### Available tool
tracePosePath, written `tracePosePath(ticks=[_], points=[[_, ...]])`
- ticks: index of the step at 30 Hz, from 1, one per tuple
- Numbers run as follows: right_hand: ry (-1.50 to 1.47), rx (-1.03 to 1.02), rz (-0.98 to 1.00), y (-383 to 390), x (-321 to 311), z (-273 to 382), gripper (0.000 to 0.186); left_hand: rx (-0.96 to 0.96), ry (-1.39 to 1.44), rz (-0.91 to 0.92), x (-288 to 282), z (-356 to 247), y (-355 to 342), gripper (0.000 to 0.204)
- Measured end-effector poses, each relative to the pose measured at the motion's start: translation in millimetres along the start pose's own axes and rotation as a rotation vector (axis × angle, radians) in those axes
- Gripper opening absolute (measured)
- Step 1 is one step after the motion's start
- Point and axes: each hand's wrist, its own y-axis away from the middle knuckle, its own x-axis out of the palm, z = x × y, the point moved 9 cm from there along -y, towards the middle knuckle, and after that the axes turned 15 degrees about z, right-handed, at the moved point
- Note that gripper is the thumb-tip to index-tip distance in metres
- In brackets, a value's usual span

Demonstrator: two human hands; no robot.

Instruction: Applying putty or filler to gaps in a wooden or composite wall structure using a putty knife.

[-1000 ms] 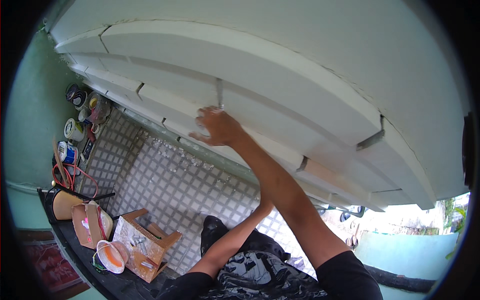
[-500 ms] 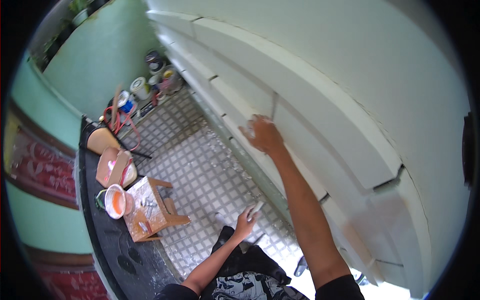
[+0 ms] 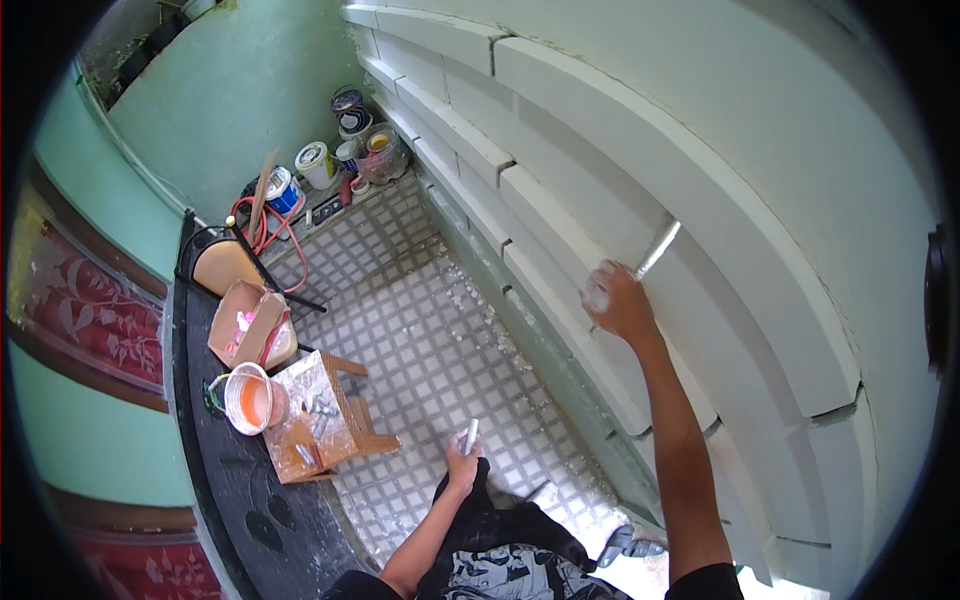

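Note:
My right hand (image 3: 617,300) reaches up to the white panelled wall (image 3: 720,330). Its fingers are curled and smeared with white, and whatever they grip is hidden. A shiny pale strip (image 3: 659,249) runs from those fingers to the edge of the raised panel above; whether it is a blade or white filler in the joint, I cannot tell. Low in front of my body, my left hand (image 3: 461,467) is closed around a narrow whitish piece (image 3: 471,436), which points upward; its exact kind is unclear.
At left, a wooden stool (image 3: 345,425) bears an orange-stained bucket (image 3: 252,401) and small tools. A carton (image 3: 245,325) sits beyond it. Paint tubs (image 3: 315,165) and a red hose (image 3: 265,235) stand in the far corner. White crumbs litter the tiled floor (image 3: 430,350).
The view has turned, shifting the room rightward. My right hand has moved along the wall, and a pale strip shows above it where a dark joint showed before. My left hand still holds its piece.

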Motion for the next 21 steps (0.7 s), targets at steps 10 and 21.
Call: tracePosePath(ticks=[10, 21], points=[[0.015, 0.075, -0.002, 4.9, -5.1, 11.1, 0.017, -0.036, 0.144, 0.125, -76.2, -73.7, -86.5, 0.033], [0.138, 0.234, -0.142, -9.5, -3.2, 19.2, 0.017, 0.009, 0.122, 0.125, -99.0, -157.0, -174.2, 0.036]])
